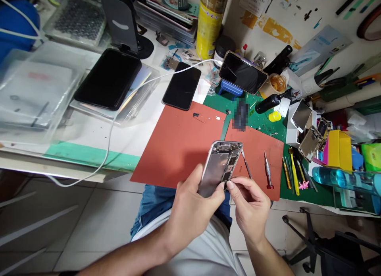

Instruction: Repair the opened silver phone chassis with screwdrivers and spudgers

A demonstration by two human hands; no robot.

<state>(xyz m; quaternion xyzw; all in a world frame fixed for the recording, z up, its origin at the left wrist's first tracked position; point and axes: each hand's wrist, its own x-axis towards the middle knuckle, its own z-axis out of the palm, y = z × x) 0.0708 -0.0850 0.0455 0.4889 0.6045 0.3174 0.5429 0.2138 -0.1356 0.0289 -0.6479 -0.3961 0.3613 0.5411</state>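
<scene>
An opened smartphone body [218, 163], its inner parts bare, is tilted up above the near edge of a red-brown mat [178, 145]. My left hand [193, 200] grips it by both sides, thumb on the lower right. At that lower right corner my right hand [248, 202] pinches with thumb and forefinger; a tiny dark bit shows at the fingertips, too small to name. On the mat to the right lie a thin metal tool [246, 163] and a precision screwdriver [268, 170]. Small dark parts [196, 115] lie toward the mat's far side.
Black-screened phones [108, 79] [182, 85] lie behind and left; another phone [243, 72] leans on a blue stand [230, 88]. A white cable [111, 137] hangs over the table edge. At right are hand tools [294, 170] and a blue bottle [342, 176]. A yellow can [210, 29] stands behind.
</scene>
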